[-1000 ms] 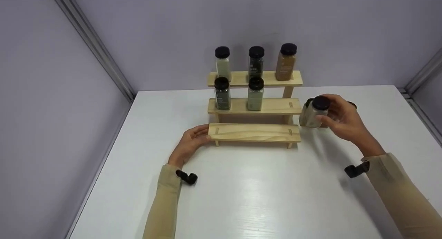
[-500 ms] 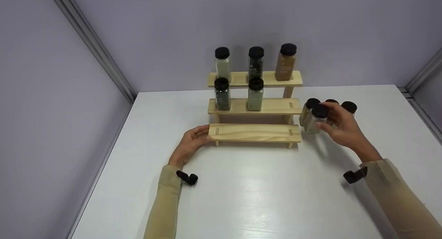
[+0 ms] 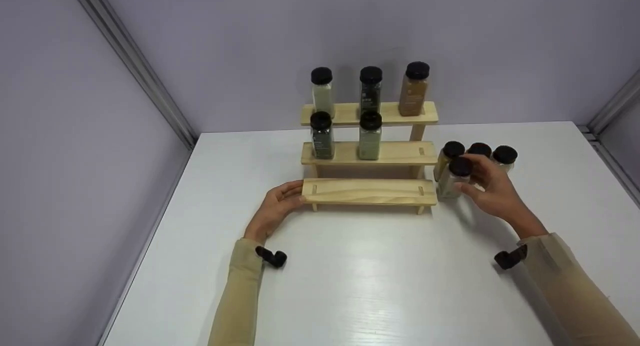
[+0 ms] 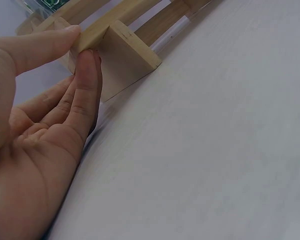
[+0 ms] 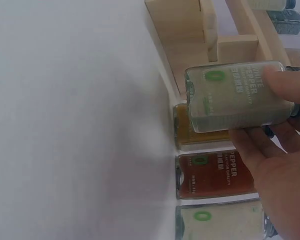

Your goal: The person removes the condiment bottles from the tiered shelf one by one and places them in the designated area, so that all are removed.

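My right hand (image 3: 492,188) grips a glass jar of white pepper (image 5: 225,97) with a black lid, right beside the lower right end of the wooden spice rack (image 3: 370,190). At the rack's left end, my left hand (image 3: 275,206) pinches the bottom shelf; in the left wrist view its thumb (image 4: 50,47) lies over the board's end and the fingers are below. Two jars, a dark one (image 3: 322,145) and a pale green one (image 3: 369,143), stand on the middle shelf. On the top shelf are a pale jar (image 3: 323,97), a dark jar (image 3: 370,97) and an orange-brown jar (image 3: 413,93).
Behind the held jar, three more jars stand on the white table (image 3: 350,276): a yellow one (image 5: 202,140), a red pepper one (image 5: 215,175) and a pale one (image 5: 222,220). A grey wall (image 3: 240,51) rises close behind the rack.
My right hand has brought the white pepper jar forward and slightly left, away from the other jars, which now show more behind it. The left hand stays on the rack.
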